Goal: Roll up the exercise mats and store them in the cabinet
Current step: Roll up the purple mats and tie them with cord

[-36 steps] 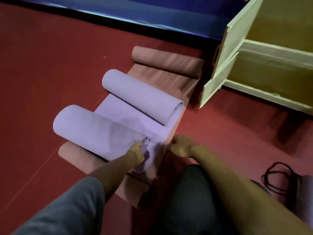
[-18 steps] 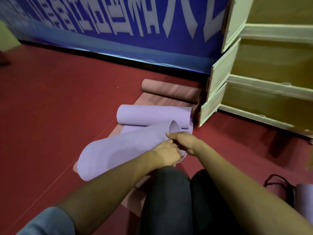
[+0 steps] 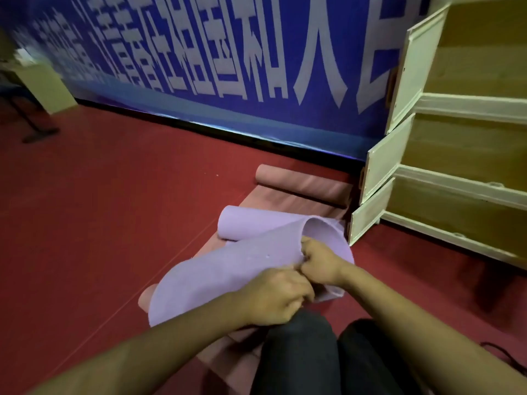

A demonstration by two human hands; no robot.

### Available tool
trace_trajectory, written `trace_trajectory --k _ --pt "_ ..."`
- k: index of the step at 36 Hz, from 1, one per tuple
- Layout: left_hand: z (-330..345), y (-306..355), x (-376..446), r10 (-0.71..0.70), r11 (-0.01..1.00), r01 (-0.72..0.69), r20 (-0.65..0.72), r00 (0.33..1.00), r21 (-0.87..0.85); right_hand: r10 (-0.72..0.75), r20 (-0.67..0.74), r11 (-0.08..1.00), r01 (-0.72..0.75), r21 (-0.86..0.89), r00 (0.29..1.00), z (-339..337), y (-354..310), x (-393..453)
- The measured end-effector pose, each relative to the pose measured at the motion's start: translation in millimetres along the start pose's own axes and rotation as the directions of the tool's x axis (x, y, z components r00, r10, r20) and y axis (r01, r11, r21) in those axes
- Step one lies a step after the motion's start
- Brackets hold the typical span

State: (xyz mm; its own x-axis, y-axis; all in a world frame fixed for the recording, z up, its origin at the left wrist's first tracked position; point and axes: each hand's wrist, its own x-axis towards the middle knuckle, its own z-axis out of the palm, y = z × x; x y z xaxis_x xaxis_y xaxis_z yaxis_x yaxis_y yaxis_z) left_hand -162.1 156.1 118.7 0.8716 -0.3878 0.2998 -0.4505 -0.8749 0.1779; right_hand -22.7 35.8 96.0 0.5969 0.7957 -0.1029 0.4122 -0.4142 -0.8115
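knees in dark trousers nearest, just below the hands. left hand fingers curled tight, gripping the near end of the purple mat; right hand also curled, pinching the same mat's edge right beside the left, knuckles touching. both hands closed on the mat, nothing else held. the held part of the purple mat is a loose roll, long axis running from the hands down-left across the floor, its open mouth at the right hand's side, facing toward the cabinet. beyond the hands the mat's far end is a second, tighter roll, long axis roughly left-right, lying just past the right hand. under the purple one, pink mat lies flat on the red floor, running away from the hands toward the wall; its far end rolled up, axis left-right, well beyond the hands. its near end shows left of and below the left hand. cabinet right of and beyond the right hand, pale doors swung open, wooden shelves inside. blue banner with white characters farthest, along the wall.
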Motion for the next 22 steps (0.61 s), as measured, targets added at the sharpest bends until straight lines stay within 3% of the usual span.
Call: trace_trajectory --k 2,4,5,7,9,12,14,15,17,19,20,22 --pt "-17 -11 -7 -0.056 0.998 0.055 -0.12 0.991 -0.012 0.028 0.035 0.999 -0.029 0.019 0.999 -12 14 -11" --pt "-30 -35 -14 -0.213 0.974 0.223 -0.167 0.963 0.044 0.05 0.067 0.996 -0.054 0.066 0.997 -19 32 -24" --pt "-33 -51 -18 -0.333 0.939 0.338 -0.072 0.94 0.069 0.059 0.068 0.992 -0.066 0.104 0.996 -21 38 -32" --pt "-26 -77 -25 -0.511 0.859 0.488 0.212 0.833 0.153 0.068 0.072 0.984 -0.079 0.16 0.995 -21 46 -46" --pt "-11 -86 -26 -0.539 0.84 0.505 0.401 0.741 0.197 0.046 0.059 0.984 -0.055 0.172 0.997 -21 51 -58" --pt "10 -81 -14 -0.515 0.844 0.514 0.497 0.698 0.153 -0.009 0.092 0.986 -0.007 0.167 0.996 -24 51 -70" --pt "18 -71 0 -0.496 0.864 0.462 0.498 0.712 0.201 0.039 0.158 0.962 -0.08 0.262 0.987 -33 50 -78" --pt "21 -65 5 -0.48 0.877 0.411 0.466 0.743 0.248 0.093 0.176 0.901 -0.158 0.403 0.98 -41 48 -80" --pt "27 -50 14 -0.408 0.9 0.302 0.369 0.835 0.313 0.282 0.157 0.605 -0.302 0.736 0.947 -62 46 -82" --pt "32 -36 18 -0.285 0.933 0.204 0.262 0.922 0.297 0.423 0.114 0.373 -0.287 0.882 0.899 -90 39 -80" --pt "33 -31 21 -0.237 0.943 0.174 0.207 0.949 0.284 0.459 0.114 0.341 -0.293 0.893 0.881 -104 37 -78" --pt "29 -20 30 -0.222 0.941 0.184 0.109 0.969 0.283 0.5 0.116 0.391 -0.343 0.854 0.858 -125 31 -78"
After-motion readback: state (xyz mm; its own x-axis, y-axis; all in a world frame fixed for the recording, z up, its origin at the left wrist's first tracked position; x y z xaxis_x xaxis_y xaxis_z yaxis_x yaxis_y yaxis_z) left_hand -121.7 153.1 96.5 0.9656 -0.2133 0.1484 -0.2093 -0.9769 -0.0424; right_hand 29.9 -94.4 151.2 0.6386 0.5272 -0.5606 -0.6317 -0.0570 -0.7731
